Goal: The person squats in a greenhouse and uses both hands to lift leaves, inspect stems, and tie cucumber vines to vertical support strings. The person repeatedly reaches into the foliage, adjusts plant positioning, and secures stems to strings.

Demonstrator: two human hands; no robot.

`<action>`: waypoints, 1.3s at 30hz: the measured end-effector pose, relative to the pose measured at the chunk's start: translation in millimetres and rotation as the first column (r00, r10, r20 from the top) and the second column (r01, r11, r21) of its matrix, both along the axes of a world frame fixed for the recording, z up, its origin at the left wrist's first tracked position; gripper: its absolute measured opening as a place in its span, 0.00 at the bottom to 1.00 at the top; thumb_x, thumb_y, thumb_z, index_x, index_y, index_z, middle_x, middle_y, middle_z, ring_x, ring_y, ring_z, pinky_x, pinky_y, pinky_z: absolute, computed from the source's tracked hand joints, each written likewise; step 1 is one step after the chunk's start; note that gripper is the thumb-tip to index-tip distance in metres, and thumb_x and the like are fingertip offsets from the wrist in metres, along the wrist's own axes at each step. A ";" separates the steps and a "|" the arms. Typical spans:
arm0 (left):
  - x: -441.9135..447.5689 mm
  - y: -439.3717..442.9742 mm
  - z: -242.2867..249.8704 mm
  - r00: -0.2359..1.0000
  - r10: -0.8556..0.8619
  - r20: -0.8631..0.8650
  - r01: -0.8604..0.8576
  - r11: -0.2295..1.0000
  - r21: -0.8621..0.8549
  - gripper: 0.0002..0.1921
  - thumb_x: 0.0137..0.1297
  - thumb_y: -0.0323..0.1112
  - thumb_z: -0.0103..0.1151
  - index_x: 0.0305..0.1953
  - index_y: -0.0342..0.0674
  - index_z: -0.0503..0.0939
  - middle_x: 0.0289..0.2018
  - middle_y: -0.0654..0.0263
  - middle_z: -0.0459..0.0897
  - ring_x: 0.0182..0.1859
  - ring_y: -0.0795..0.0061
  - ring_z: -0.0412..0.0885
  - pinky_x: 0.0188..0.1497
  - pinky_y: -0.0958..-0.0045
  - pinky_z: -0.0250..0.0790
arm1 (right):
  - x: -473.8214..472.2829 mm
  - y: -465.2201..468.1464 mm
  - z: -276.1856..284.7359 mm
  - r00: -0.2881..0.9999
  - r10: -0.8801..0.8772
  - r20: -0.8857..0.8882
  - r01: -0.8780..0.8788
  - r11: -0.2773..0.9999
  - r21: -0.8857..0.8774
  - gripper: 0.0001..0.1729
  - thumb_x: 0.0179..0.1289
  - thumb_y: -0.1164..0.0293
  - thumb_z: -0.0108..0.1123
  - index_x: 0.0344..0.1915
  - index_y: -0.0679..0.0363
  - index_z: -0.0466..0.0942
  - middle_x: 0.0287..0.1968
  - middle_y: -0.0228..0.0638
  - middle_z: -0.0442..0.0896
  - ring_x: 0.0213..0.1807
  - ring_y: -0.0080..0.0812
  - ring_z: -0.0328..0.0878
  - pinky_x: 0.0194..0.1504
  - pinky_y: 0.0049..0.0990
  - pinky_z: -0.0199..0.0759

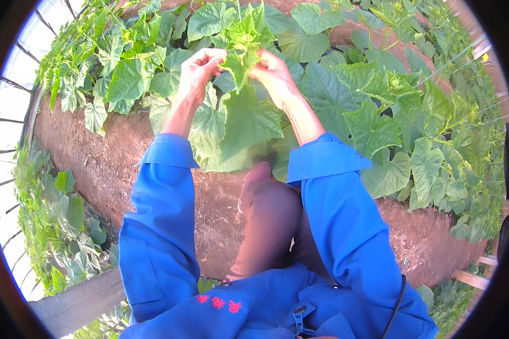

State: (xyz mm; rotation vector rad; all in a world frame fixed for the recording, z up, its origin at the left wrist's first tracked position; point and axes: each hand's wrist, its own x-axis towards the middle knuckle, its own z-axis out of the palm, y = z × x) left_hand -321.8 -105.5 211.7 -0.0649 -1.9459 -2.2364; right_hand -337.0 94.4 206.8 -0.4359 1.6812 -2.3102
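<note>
Both hands are raised at the growing tip of a cucumber vine (244, 38), straight ahead of me. My left hand (199, 70) has thumb and fingers drawn together at the left edge of the tip's leaves; whether anything is between them is hidden. From the other side, my right hand (273, 76) grips the vine just below the tip, its fingertips partly behind a small leaf (239, 70). A broad cucumber leaf (250, 118) hangs beneath the hands. A thin string (239, 9) rises above the tip.
Dense cucumber plants (335, 89) fill the row ahead, with light strings (454, 59) slanting at the right. Bare soil (97, 148) runs before the row, where my shoe (254, 180) stands. Behind are a grey beam (80, 303) and more plants (68, 220). Greenhouse ribs (10, 118) curve at left.
</note>
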 end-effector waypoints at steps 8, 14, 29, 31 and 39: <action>-2.2 28.4 5.5 0.993 -0.121 -0.017 0.122 0.987 0.109 0.13 0.65 0.26 0.66 0.49 0.40 0.78 0.42 0.69 0.84 0.43 0.82 0.80 0.46 0.78 0.72 | 6.5 10.2 1.9 0.989 0.139 0.058 -0.133 0.986 -0.098 0.19 0.67 0.77 0.60 0.58 0.58 0.78 0.50 0.24 0.83 0.48 0.16 0.76 0.50 0.21 0.69; -6.2 30.8 2.6 0.985 -0.168 -0.039 0.172 0.972 0.161 0.15 0.63 0.26 0.67 0.49 0.42 0.77 0.41 0.71 0.84 0.41 0.83 0.80 0.43 0.79 0.71 | 9.9 14.5 8.5 0.986 0.154 0.064 -0.146 0.983 -0.115 0.20 0.70 0.78 0.58 0.60 0.59 0.75 0.52 0.26 0.82 0.50 0.18 0.77 0.52 0.22 0.73; -0.5 39.3 5.7 0.995 -0.046 -0.089 0.068 0.963 0.262 0.14 0.62 0.30 0.68 0.47 0.42 0.77 0.37 0.72 0.86 0.37 0.87 0.81 0.31 0.84 0.62 | 9.6 9.3 6.0 0.981 0.189 0.051 -0.181 0.976 -0.119 0.19 0.70 0.76 0.59 0.60 0.60 0.76 0.54 0.27 0.81 0.51 0.19 0.77 0.53 0.23 0.74; 0.5 46.0 6.8 0.996 0.021 -0.086 0.002 0.965 0.262 0.15 0.62 0.30 0.68 0.48 0.42 0.77 0.36 0.71 0.86 0.34 0.89 0.80 0.29 0.85 0.60 | 5.6 12.1 1.5 0.985 0.167 0.052 -0.161 0.981 -0.106 0.18 0.70 0.75 0.60 0.58 0.61 0.75 0.55 0.30 0.80 0.52 0.23 0.78 0.54 0.26 0.76; 4.0 50.3 12.3 0.994 0.078 -0.072 -0.062 0.977 0.204 0.10 0.66 0.34 0.65 0.46 0.39 0.80 0.36 0.70 0.87 0.23 0.91 0.63 0.25 0.86 0.55 | 10.1 9.8 17.2 0.990 0.109 0.086 -0.093 0.980 -0.173 0.17 0.71 0.76 0.57 0.58 0.65 0.71 0.58 0.41 0.78 0.58 0.35 0.78 0.61 0.34 0.77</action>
